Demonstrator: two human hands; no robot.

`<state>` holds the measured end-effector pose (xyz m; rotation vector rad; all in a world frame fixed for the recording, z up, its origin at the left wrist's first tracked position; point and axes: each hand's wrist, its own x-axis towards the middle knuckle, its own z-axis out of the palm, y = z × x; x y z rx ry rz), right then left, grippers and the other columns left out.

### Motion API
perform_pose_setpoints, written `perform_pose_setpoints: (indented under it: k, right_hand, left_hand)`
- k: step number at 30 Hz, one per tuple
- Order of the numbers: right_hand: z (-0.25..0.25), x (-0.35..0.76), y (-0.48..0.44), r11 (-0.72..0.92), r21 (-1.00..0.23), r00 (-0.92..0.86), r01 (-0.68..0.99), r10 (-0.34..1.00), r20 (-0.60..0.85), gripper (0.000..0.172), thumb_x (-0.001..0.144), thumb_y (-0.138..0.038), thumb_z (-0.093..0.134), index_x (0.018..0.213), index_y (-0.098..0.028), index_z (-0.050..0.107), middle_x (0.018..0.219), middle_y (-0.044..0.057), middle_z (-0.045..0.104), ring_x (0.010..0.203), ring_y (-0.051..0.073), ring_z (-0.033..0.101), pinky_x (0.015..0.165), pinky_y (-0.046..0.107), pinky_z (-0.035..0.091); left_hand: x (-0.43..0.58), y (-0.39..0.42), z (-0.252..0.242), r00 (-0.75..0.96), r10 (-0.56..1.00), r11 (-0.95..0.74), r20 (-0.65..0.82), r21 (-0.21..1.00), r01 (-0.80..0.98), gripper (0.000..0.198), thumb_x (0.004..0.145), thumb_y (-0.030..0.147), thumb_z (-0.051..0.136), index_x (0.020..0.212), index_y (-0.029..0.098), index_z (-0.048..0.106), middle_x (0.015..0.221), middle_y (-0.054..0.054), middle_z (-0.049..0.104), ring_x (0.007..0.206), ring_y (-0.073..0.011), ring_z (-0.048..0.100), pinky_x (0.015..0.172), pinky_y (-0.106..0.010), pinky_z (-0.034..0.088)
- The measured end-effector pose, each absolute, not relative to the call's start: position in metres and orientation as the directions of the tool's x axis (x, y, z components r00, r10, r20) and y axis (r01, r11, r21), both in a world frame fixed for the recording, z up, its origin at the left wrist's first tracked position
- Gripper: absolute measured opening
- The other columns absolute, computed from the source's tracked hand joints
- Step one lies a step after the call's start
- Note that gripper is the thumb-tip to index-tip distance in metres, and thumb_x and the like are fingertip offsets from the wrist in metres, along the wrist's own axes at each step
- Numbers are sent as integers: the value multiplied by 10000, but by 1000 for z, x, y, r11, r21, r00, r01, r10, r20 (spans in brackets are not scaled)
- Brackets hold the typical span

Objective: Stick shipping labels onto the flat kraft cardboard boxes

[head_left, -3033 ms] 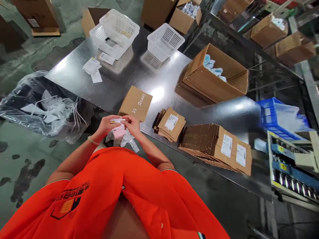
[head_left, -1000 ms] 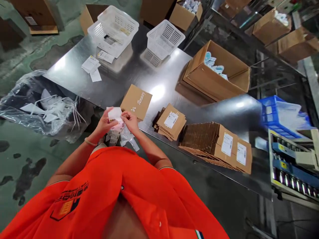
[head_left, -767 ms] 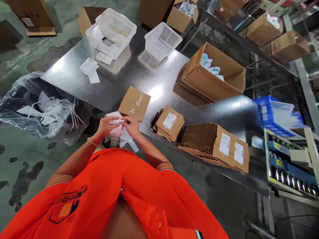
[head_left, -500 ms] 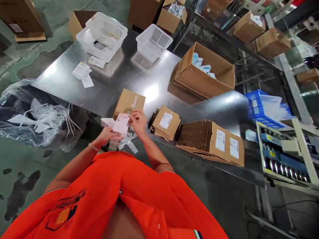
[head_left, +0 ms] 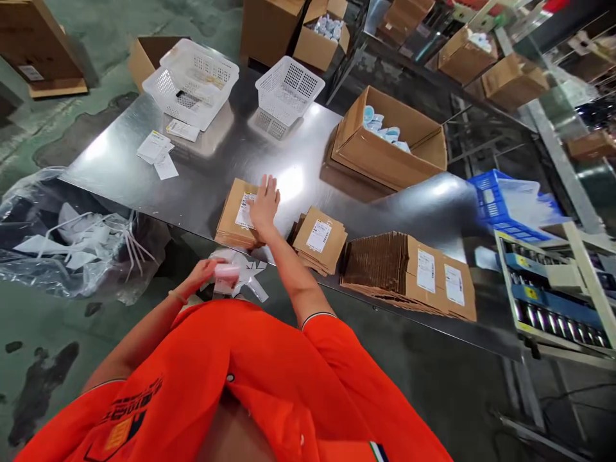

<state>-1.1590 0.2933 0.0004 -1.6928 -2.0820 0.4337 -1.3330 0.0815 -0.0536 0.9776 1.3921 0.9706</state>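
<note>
My right hand lies flat with fingers spread on a small brown cardboard box at the near edge of the steel table. A white label is stuck on the box top, partly under that hand. My left hand is below the table edge, closed on a stack of pink and white label sheets. White backing strips hang beside the stack.
Right of the box lie a pile of small labelled flat boxes and a long row of flattened cartons. An open carton of blue-white packets, two white baskets, loose papers, a blue crate and a waste bag surround them.
My right hand peeled a label from the stack, carried it forward and pressed it on the brown box. My left hand dropped lower with the stack. The camera swung slightly right.
</note>
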Motion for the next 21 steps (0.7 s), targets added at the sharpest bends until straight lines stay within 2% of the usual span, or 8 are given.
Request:
perform_pose_setpoints:
  k: [2, 4, 7, 10, 13, 16, 18, 21]
  right_hand:
    - [-5, -1166, 282, 338, -478, -352, 811, 934, 62, 797, 1046, -505, 655, 1710, -143, 404, 1807, 246, 316, 1719, 364, 216, 1369, 591, 234]
    - [-8, -1162, 280, 303, -486, -356, 820, 934, -17, 762, 1080, -520, 589, 1696, -106, 417, 1792, 261, 349, 1718, 358, 229, 1382, 593, 196]
    - [-11, -1138, 285, 23, -500, -51, 866, 998, -42, 682, 1097, -443, 541, 1657, -67, 436, 1778, 301, 338, 1691, 387, 277, 1357, 634, 219]
    - [-12, -1110, 280, -187, -557, 150, 810, 982, -111, 542, 1070, -356, 544, 1521, -56, 549, 1624, 336, 518, 1518, 404, 514, 1242, 592, 409]
    - [-9, -1073, 266, -300, -564, 202, 769, 952, -232, 354, 1062, -283, 487, 1307, -99, 666, 1302, 256, 726, 1222, 347, 687, 1066, 472, 533]
    - [6, -1012, 250, -406, -527, 382, 746, 910, -161, 348, 1064, -231, 393, 1207, -142, 698, 1165, 198, 747, 1100, 320, 702, 977, 438, 546]
    - [21, -969, 239, -512, -491, 536, 705, 838, -106, 373, 1057, -239, 392, 1237, -142, 703, 1173, 220, 732, 1107, 338, 697, 971, 463, 539]
    - [38, -944, 220, -584, -447, 666, 678, 745, 37, 435, 1002, -305, 555, 1391, -144, 666, 1384, 279, 656, 1286, 390, 634, 1059, 547, 500]
  left_hand:
    - [-1339, 89, -43, -125, 959, 267, -255, 960, 90, 475, 788, 652, 752, 844, 185, 821, 830, -101, 786, 812, -270, 710, 754, -358, 567]
    - [-1339, 107, -31, -218, 958, 224, -187, 961, 162, 420, 797, 539, 785, 1023, 188, 829, 838, -63, 774, 774, -241, 682, 749, -342, 550]
    - [-1330, 138, -18, -257, 954, 218, -156, 947, 235, 468, 779, 329, 833, 1217, 167, 792, 833, -38, 756, 798, -240, 667, 826, -365, 539]
    - [-1315, 153, -12, -215, 962, 224, -168, 937, 269, 384, 771, 216, 823, 1144, 126, 806, 817, -77, 754, 892, -295, 692, 941, -431, 526]
    - [-1302, 147, -12, -113, 983, 170, -147, 958, 230, 393, 758, 259, 845, 1134, 148, 808, 1029, -137, 807, 1086, -338, 720, 1047, -449, 521]
    - [-1305, 131, -10, 7, 990, 140, -142, 982, 130, 447, 763, 454, 873, 1122, 194, 811, 1181, -136, 810, 1206, -339, 713, 1089, -437, 532]
    - [-1313, 119, -7, 69, 976, 199, -205, 977, 77, 482, 720, 568, 898, 1018, 198, 820, 1095, -128, 822, 1128, -343, 737, 1031, -439, 571]
    - [-1320, 103, 2, 131, 949, 289, -286, 957, -7, 578, 591, 505, 985, 1047, 193, 815, 1081, -116, 825, 986, -319, 756, 921, -432, 616]
